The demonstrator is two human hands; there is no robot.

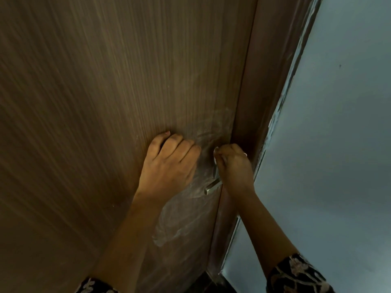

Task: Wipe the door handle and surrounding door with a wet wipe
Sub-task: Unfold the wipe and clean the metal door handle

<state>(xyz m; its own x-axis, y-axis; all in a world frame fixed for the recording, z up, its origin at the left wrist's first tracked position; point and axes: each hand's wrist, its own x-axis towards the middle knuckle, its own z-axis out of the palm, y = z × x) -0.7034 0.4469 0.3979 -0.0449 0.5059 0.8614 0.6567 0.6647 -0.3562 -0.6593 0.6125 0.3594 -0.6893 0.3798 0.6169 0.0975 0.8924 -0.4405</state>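
We faced the brown door, smeared pale near its edge. Our left hand pressed flat on it, fingers together and foreshortened. Our right hand curled its fingers around the wet wipe, mostly hidden, just above the half-covered metal handle.

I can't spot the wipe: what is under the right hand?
A sliver of white wet wipe peeks from the right hand; the door handle sticks out below. The rest of both is covered.
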